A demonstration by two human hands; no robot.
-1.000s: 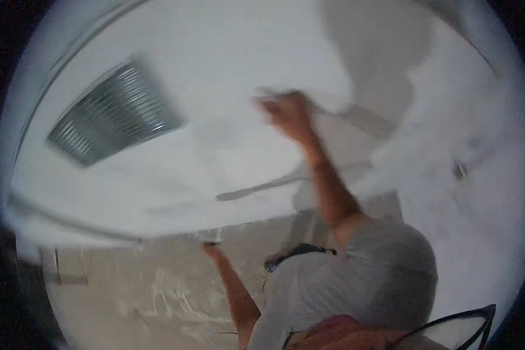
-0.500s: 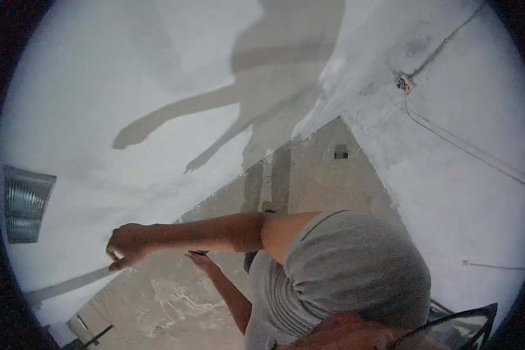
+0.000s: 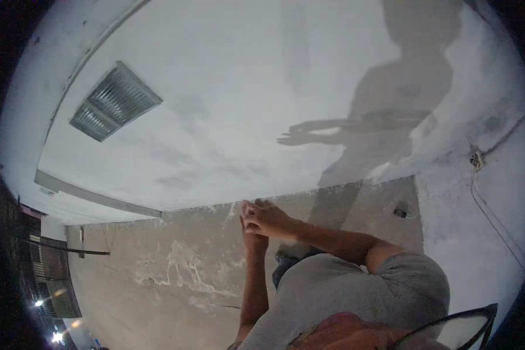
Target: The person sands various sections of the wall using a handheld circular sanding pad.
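Meeting above the pale-stained, grey-brown floor [image 3: 116, 262] near the white wall [image 3: 227, 105], the bare right hand [image 3: 269, 220] is overlapping the bare left hand [image 3: 255, 240], fingers slightly parted; palm contents are escaping view. Loose fingers are probably aiding control.

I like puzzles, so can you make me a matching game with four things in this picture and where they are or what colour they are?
1. shirt
2. slatted panel
3. right hand
4. floor

A. tan, with pale patches
B. close to the left hand
C. grey, worn by the person
D. up on the white wall

Right pairs: 1-C, 2-D, 3-B, 4-A
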